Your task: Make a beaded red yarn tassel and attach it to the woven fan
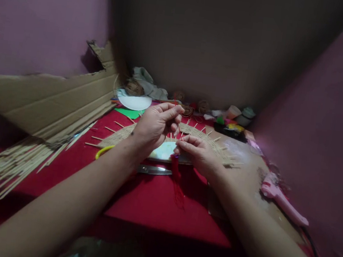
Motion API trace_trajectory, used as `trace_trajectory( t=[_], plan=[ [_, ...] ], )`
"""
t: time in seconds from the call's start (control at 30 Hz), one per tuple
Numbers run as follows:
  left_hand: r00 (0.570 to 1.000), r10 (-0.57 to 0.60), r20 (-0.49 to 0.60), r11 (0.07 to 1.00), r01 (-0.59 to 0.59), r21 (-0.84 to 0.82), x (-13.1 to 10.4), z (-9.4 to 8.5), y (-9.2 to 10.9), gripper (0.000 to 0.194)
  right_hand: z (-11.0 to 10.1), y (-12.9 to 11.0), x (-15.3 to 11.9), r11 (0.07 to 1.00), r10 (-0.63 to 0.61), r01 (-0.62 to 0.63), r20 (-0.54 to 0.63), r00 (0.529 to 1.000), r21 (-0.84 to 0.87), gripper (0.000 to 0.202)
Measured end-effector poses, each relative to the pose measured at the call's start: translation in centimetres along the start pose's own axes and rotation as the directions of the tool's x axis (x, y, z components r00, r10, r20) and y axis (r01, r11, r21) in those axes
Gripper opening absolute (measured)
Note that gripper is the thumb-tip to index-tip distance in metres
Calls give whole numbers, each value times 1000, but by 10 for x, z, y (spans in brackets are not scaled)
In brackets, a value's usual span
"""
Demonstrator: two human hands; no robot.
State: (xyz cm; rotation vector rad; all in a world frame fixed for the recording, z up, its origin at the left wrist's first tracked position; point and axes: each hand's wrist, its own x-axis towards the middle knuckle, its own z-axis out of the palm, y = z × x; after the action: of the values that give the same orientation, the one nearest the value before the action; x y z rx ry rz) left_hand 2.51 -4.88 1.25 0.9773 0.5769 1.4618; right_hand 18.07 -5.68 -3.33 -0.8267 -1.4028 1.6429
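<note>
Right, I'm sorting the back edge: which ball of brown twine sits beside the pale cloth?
The leftmost ball, right beside the pale cloth; the others lie farther right, past it.

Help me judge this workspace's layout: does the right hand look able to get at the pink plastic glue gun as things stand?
Probably yes: nothing seen covers the glue gun, out to the right, though the right hand seems busy with a red thread tassel.

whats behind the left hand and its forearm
Woven fibre work with thin sticks shows on both sides of the left hand; the stretch directly behind is covered. The forearm hides the middle of the scissors, leaving the yellow handle and blades visible.
</note>
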Motion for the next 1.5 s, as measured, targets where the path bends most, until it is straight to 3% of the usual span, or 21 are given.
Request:
trace_trajectory(
  t=[0.23, 0.43, 0.53, 0.77, 1.1, 1.23, 1.37, 1.5],
  plan=[
    [996, -46, -75, 999, 44, -25, 5, -1, -3, 15, -12, 3, -10, 961, 10, -55, 165, 986, 272, 15],
    [993, -11, -121, 1000, 7, -26, 10, -4, 7, 22, -21, 4, -9, 954, 128, -218, 374, 918, 207, 35],
    [991, 20, -129, 998, -27, -49, 13, -11, 14, 21, -21, 2, -10, 943, 175, -274, 418, 891, 190, 36],
    [985, 33, -169, 999, -37, -21, 15, -22, 13, 18, -23, -1, -12, 921, 294, -368, 388, 874, 131, 26],
    [977, 8, -212, 1000, -12, -19, 21, -33, 6, 14, -21, 0, -12, 919, 269, -356, 391, 880, 170, 23],
    [977, 6, -213, 1000, -9, -10, 22, -37, 4, 12, -20, -2, -13, 918, 300, -367, 338, 892, 154, 22],
    [980, 0, -197, 1000, 0, -1, 22, -38, 4, 11, -22, -6, -11, 923, 353, -382, 274, 894, 56, 18],
    [987, -36, -156, 999, 41, 29, 15, -32, 12, 9, -23, -22, -20, 940, 335, -315, 180, 925, -133, 17]
  ],
)
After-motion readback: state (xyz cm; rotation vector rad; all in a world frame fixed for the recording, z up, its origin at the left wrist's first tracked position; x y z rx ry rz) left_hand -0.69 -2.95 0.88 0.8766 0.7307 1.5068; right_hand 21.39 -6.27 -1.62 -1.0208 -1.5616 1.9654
